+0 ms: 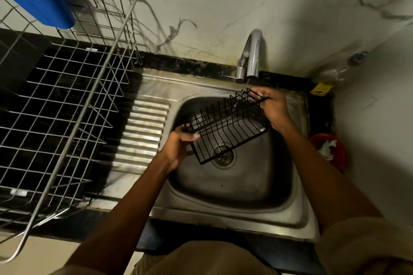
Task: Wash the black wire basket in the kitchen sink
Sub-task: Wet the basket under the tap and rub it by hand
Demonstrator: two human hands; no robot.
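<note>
Both hands hold the black wire basket [225, 127] tilted above the bowl of the steel sink [234, 187], its far end just under the spout of the chrome tap [251, 56], where a thin stream of water meets the wires. The left hand [178, 147] grips the basket's near-left end with curled fingers, and the right hand [271, 107] grips its far-right end beside the tap. On the dark surface [13, 51] left of the sink stands a steel wire dish rack [73, 100] with a blue plastic cup [38, 0] hung on its far rim, and a red bowl [330, 149] sits at the surface's right edge.
</note>
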